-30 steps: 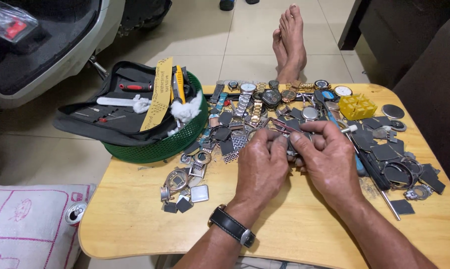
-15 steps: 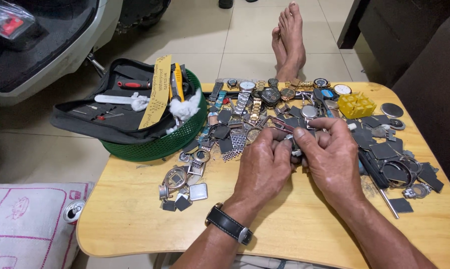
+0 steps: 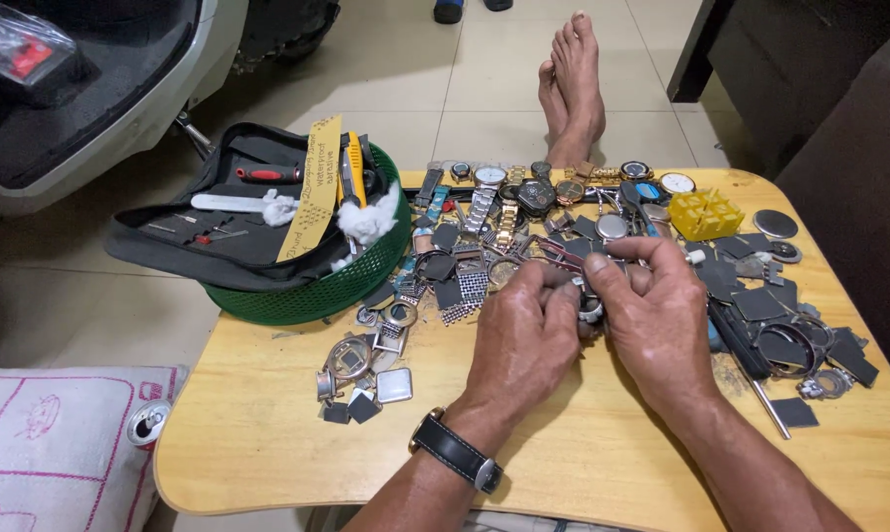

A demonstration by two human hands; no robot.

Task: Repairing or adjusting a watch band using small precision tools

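Both my hands meet over the middle of a low wooden table [image 3: 268, 453]. My left hand [image 3: 524, 340], with a black wristwatch [image 3: 455, 451] on the wrist, and my right hand [image 3: 657, 315] pinch a small metal watch part [image 3: 591, 307] between their fingertips. Most of that part is hidden by my fingers. Loose watch cases, glass squares and strap pieces [image 3: 366, 369] lie just left of my left hand. A row of watches [image 3: 524, 192] lies along the far edge.
A green basket [image 3: 307, 291] holding an open black tool case [image 3: 218, 222] overhangs the table's left corner. A yellow plastic block [image 3: 704, 212] and dark flat pieces [image 3: 790, 325] sit at right. Bare feet [image 3: 573, 89] rest on the tiled floor beyond. A cushion [image 3: 51, 453] lies at lower left.
My hands have stayed together over the same spot, with the fingers shifting slightly on the small part. The view has drifted a little.
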